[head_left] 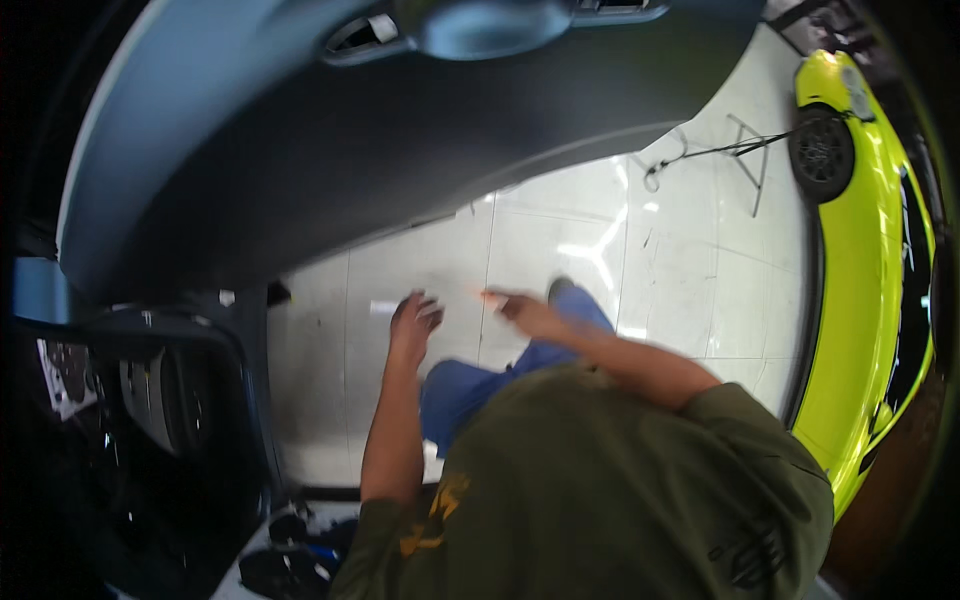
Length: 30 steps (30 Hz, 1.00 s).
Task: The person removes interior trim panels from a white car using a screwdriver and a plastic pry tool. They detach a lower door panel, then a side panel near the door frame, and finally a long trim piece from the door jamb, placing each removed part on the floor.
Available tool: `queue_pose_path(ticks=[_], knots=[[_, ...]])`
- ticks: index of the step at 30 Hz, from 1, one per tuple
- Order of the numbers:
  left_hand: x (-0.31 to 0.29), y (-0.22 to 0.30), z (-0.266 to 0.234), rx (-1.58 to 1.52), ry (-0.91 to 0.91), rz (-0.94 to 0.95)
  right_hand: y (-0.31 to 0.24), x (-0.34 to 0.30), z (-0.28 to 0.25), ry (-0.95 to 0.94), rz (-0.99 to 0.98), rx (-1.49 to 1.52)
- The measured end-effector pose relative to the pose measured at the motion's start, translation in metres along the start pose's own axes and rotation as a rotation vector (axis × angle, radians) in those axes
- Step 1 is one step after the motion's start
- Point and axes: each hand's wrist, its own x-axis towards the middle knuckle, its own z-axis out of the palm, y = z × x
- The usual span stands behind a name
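Note:
My left hand point(418, 316) hangs over the pale floor in front of my body, its fingers bent and loosely apart, with nothing visible in them. Facing it, my right hand point(527, 314) is closed around a small thin orange object point(484, 293); its tip points toward my left hand, and blur hides its kind. Both hands are apart from each other and touch nothing else. Beyond them a large car door panel point(430, 150) stands swung out, blue-grey on top and matte black below.
At left is the open dark doorway of the car point(255, 400). A bright yellow-green car point(850, 330) stands along the right. Near its wheel is a thin black folding stand point(757, 165) with a cable. Glossy pale floor tiles point(660, 260) lie between the cars.

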Motion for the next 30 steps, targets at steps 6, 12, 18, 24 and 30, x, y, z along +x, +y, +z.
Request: queue_pose_path(ticks=[6, 12, 18, 24, 30], knots=[[0.106, -0.056, 0.046, -0.511, 0.208, 0.034, 0.044, 0.047, -0.105, -0.104, 0.232, -0.021], [0.257, -0.105, -0.026, -0.738, 0.232, 0.170, 0.171, 0.146, -0.040, 0.060, -0.252, -0.221], [0.412, -0.140, -0.078, -0.954, -0.002, 0.391, 0.271, 0.245, 0.051, 0.230, -0.394, -0.238], [0.442, -0.131, -0.061, -1.091, -0.284, 0.483, 0.282, 0.259, 0.097, 0.377, -0.312, -0.305], [0.443, -0.124, -0.065, -1.103, -0.226, 0.420, 0.260, 0.269, 0.127, 0.478, -0.196, -0.443]])
